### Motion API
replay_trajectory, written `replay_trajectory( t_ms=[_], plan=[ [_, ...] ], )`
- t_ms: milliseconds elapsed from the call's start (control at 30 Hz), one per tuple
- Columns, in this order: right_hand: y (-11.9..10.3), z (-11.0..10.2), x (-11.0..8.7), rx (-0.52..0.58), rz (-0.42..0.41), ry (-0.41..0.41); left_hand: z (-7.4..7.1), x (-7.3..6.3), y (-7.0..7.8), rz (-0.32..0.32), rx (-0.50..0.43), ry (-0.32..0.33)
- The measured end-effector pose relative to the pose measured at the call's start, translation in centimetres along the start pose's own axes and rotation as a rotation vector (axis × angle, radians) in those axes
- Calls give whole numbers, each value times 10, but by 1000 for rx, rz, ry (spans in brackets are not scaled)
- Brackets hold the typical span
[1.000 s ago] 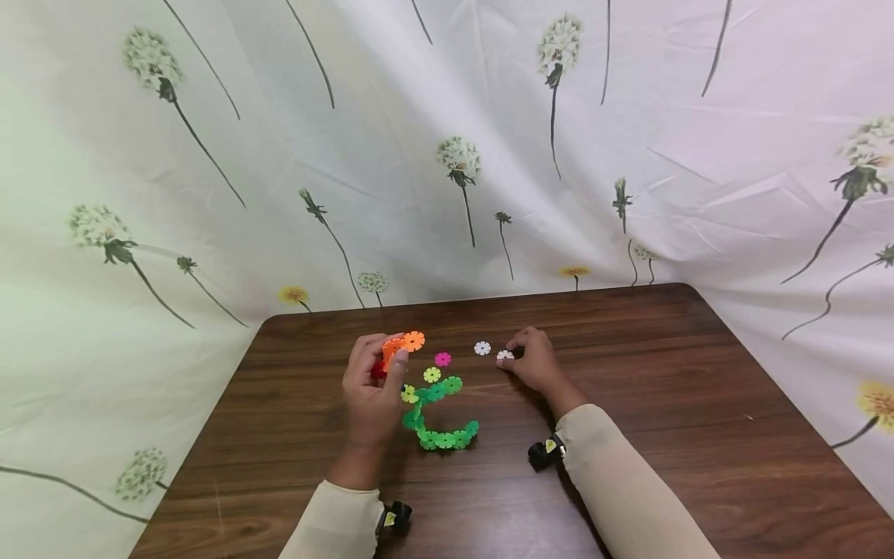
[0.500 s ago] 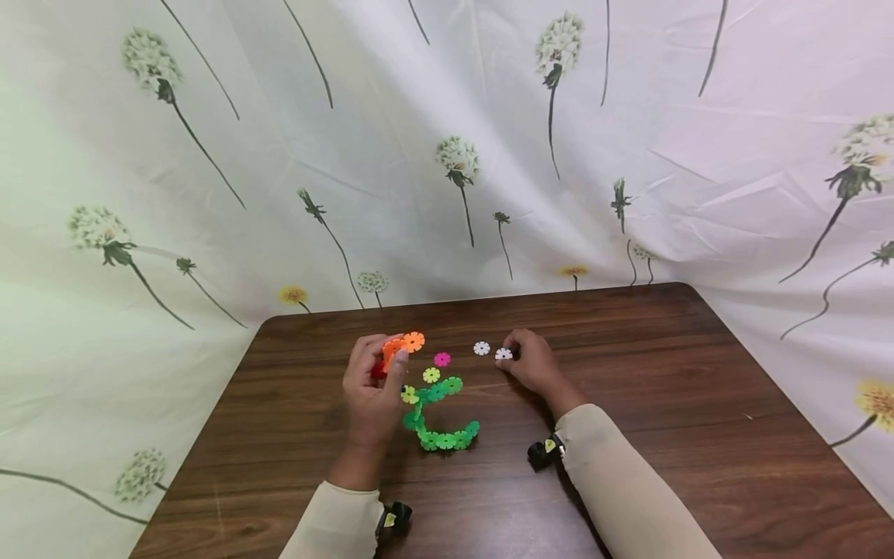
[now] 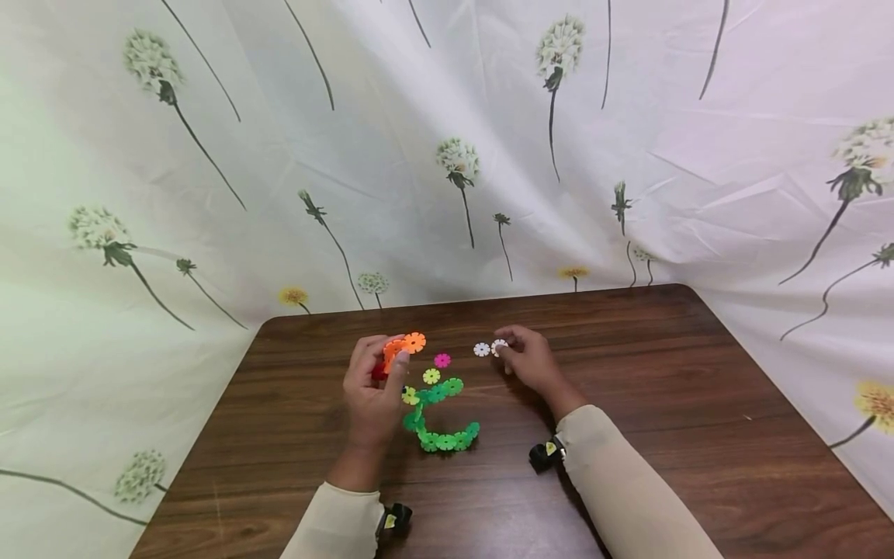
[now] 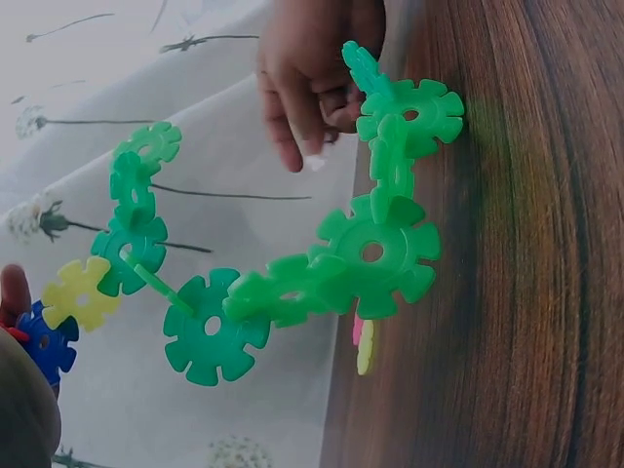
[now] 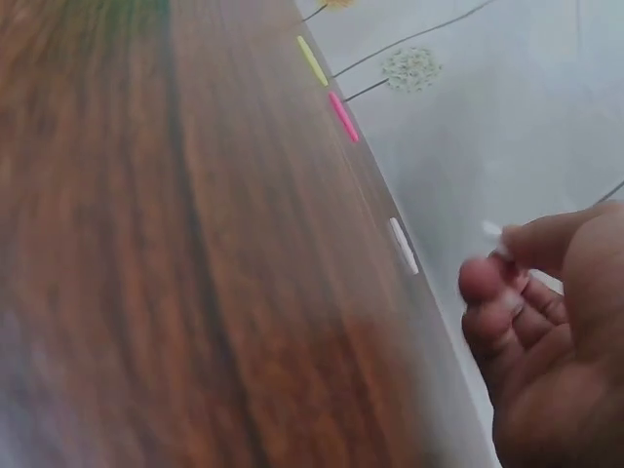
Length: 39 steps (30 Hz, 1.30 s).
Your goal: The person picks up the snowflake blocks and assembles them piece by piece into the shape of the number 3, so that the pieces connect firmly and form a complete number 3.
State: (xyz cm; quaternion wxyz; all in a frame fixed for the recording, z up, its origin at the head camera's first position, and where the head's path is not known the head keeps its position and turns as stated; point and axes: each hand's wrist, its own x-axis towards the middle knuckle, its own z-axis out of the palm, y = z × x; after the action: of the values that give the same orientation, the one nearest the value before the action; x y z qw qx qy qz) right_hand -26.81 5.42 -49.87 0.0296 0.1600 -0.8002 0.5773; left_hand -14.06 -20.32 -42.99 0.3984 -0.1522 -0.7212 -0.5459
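Note:
In the head view my left hand grips a chain of interlocking flower-shaped discs at its orange discs and red part. From there the chain runs through a blue disc and a yellow disc into a curved green section, which hangs over the table in a C shape. My right hand pinches a white disc between thumb and finger; the right wrist view shows it edge-on, raised off the wood. Close to its left lies another white disc.
A loose pink disc and a loose yellow disc lie between the hands on the dark wooden table. Behind the table's far edge hangs a white cloth printed with dandelions.
My right hand has raised the white disc and shifted it slightly left, towards the other white one. The left hand and its chain stay where they were.

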Motion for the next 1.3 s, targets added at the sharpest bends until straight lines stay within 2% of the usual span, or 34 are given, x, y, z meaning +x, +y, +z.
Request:
replay_trajectory(
  t_ms=[267, 400, 600, 767, 900, 1133, 1300],
  plan=[
    [-19, 1, 4, 360, 145, -85, 1, -1, -1, 4, -21, 4],
    [-31, 1, 4, 380, 168, -138, 1, -1, -1, 0, -25, 4],
    [-61, 0, -4, 363, 108, -165, 1, -2, 0, 4, -38, 5],
    [-90, 1, -16, 373, 20, -185, 2, -1, 2, -2, -42, 1],
    [-107, 4, -25, 358, -99, -186, 2, 0, 5, -18, -22, -18],
    [-123, 12, -38, 281, -339, -139, 2, -1, 4, -25, -6, -30],
    [-127, 17, -42, 237, -502, -112, 4, -2, 2, -9, -40, -48]
  ],
)
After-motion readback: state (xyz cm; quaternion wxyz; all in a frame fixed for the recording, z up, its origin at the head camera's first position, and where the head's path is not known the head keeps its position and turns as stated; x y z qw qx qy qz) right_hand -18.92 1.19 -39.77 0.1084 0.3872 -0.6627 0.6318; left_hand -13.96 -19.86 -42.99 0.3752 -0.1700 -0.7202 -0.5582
